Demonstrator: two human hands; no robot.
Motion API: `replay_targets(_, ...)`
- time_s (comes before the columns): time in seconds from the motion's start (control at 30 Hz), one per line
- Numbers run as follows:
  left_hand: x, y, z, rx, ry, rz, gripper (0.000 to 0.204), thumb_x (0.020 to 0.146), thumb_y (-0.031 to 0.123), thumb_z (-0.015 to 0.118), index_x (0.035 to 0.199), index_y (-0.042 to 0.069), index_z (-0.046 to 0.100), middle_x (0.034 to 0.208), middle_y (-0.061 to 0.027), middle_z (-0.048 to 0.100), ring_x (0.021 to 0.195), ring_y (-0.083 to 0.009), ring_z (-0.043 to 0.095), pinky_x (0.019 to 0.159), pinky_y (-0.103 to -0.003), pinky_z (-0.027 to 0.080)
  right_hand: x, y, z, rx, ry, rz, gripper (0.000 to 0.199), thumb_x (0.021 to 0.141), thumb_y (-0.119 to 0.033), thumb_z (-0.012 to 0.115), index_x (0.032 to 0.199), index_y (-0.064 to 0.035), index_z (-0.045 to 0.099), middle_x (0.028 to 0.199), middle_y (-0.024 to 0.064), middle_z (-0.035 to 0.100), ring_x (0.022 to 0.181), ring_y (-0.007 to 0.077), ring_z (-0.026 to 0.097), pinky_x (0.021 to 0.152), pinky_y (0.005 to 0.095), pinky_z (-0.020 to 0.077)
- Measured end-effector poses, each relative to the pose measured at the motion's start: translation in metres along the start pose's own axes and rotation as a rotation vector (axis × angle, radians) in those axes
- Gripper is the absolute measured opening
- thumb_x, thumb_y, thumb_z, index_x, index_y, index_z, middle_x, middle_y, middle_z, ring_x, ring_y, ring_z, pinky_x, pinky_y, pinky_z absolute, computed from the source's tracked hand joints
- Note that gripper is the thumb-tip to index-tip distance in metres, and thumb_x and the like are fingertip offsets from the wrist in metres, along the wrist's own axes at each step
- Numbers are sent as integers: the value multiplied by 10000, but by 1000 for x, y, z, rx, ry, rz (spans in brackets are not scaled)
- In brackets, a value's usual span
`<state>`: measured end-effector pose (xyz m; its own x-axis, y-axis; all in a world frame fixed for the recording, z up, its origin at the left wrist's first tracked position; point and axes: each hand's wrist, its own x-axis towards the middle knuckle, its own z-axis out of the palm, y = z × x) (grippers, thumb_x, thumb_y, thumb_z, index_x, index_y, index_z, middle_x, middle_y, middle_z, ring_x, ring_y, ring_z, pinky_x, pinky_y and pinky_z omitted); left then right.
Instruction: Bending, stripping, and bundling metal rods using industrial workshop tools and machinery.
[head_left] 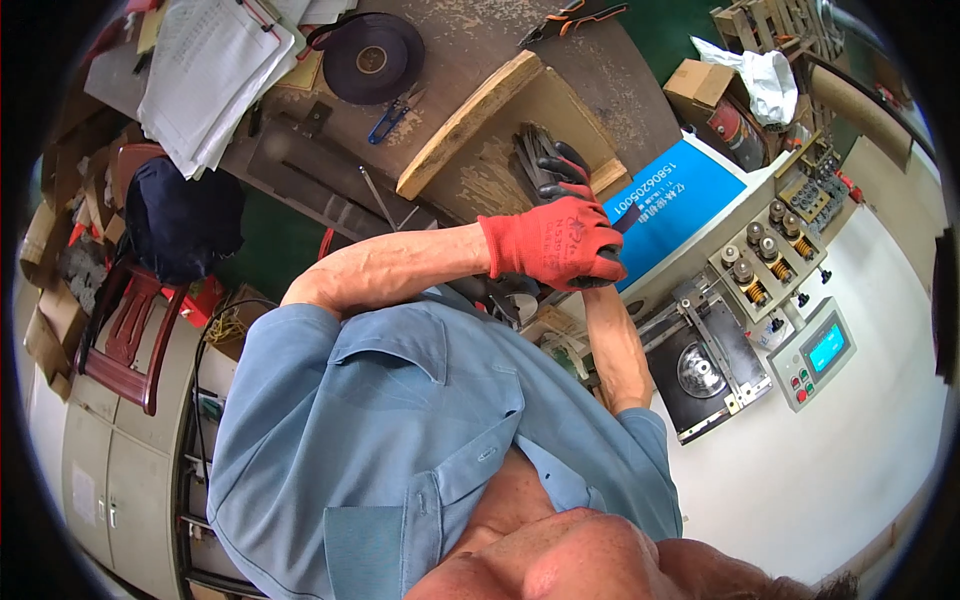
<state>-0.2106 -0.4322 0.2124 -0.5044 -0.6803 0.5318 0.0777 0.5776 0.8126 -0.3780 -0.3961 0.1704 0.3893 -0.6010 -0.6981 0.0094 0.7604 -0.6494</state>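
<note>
Bench point(600, 60) carrying one sloped wooden board point(500, 130), one bundle of dark metal strips point(535, 150) lying on it.
One red glove point(555, 240) is curling its fingers point(575, 160) over the bundle's near end; strips are running lengthwise away beyond the fingertips. Which hand wears it, and the other hand's state, I cannot tell.

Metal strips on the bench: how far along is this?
Done: nothing visibly finished. In hand: the red-gloved left hand grips a dark strip beside the bundle of strips on the wooden board. Left: seemingly the whole bundle.
</note>
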Motion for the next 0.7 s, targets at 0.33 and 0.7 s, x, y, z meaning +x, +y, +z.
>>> replay_targets(0.33, 1, -1, -1, -10, -20, -1, 409, 627, 211, 758, 1010, 143, 631, 872, -72, 587, 767, -291, 609, 695, -408, 504, 0, -1, -7, -42, 8, 36, 528, 840, -210, 680, 1310, -63, 491, 1288, 126, 548, 1195, 217, 521, 1035, 350, 395)
replay_targets(0.7, -2, -1, 3, 31, 35, 29, 333, 674, 180, 747, 986, 127, 646, 831, -96, 586, 742, -291, 619, 651, -404, 503, 11, 3, -12, -99, -5, 42, 530, 830, -214, 691, 1301, -62, 498, 1273, 126, 559, 1180, 217, 530, 1027, 351, 402)
